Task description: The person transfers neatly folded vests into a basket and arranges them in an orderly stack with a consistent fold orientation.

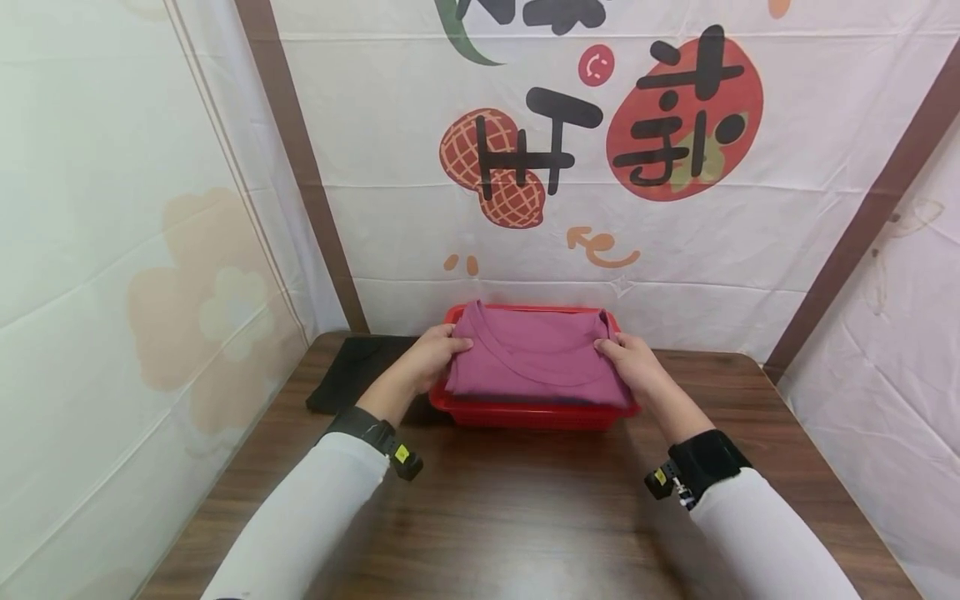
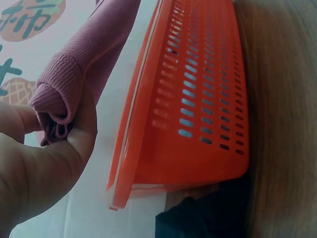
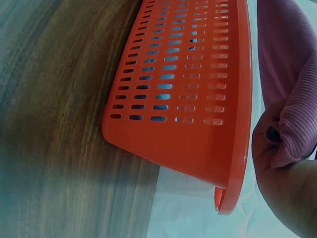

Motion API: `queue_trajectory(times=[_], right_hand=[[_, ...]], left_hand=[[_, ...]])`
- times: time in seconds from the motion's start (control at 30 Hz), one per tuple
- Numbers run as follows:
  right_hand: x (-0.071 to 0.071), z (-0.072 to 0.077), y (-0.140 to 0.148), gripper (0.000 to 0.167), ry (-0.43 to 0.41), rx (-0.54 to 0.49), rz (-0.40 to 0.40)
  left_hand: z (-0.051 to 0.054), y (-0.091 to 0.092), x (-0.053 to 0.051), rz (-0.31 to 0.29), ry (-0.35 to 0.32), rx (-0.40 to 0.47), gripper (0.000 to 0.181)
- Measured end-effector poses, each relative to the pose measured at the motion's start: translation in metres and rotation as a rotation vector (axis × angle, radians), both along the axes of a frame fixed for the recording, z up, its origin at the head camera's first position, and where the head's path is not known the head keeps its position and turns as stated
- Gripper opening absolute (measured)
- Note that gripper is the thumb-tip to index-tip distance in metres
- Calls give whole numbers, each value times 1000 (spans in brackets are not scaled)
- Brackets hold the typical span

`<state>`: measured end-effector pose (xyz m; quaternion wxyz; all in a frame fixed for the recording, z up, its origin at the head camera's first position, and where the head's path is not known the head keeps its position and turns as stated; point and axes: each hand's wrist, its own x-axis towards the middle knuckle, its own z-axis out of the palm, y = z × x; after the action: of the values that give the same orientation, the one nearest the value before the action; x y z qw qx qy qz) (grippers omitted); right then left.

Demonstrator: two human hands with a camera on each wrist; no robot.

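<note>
A folded mauve-pink garment (image 1: 536,354), its neckline facing up, is held level over a red slotted basket (image 1: 525,415). My left hand (image 1: 431,358) pinches its left edge, thumb on top; in the left wrist view the left hand (image 2: 47,163) grips the rolled, ribbed fabric (image 2: 64,82) beside and above the rim of the basket (image 2: 183,163). At the right edge, my right hand (image 1: 633,362) pinches the cloth; in the right wrist view the right hand (image 3: 287,173) grips the fabric (image 3: 297,119) just above the basket (image 3: 183,144). The inside of the basket is hidden.
A dark folded cloth (image 1: 356,371) lies on the wooden table (image 1: 517,517), left of the basket and partly behind my left forearm. A white printed curtain (image 1: 397,225) hangs behind the table's back edge, with more white sheeting at both sides.
</note>
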<state>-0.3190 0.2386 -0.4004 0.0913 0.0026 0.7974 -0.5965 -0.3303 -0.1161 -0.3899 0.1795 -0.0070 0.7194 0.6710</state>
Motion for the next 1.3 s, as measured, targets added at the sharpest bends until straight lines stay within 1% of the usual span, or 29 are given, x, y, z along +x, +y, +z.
queue_trajectory(times=[0.13,0.2,0.27,0.37,0.43,0.6,0.77,1.03,1.3], right_hand=[[-6,2,0,44,-23,-17,15],[-7,8,-1,42,-47,-23,27],[-10,9,-1,40,-61,-27,37],[-13,11,-2,40,-56,-13,40],[-18,6,-1,41,-36,-8,33],[-24,3,-2,37,14,-17,16],[-30,-3,-2,34,50,-19,9],[-36,-17,2,36,62,4,10],[-39,-23,4,39,45,-8,18]], left_hand=[[1,-2,-7,-1,0,-5,36],[0,-3,-10,-3,-3,-7,36],[-1,-3,-12,0,-1,-9,35],[-3,-2,-16,4,5,-10,35],[-4,-2,-19,6,10,-12,36],[-3,-1,-26,7,24,-22,40],[-8,0,-34,14,37,-24,41],[-19,2,-40,12,34,-14,40],[-25,0,-43,18,21,-1,37]])
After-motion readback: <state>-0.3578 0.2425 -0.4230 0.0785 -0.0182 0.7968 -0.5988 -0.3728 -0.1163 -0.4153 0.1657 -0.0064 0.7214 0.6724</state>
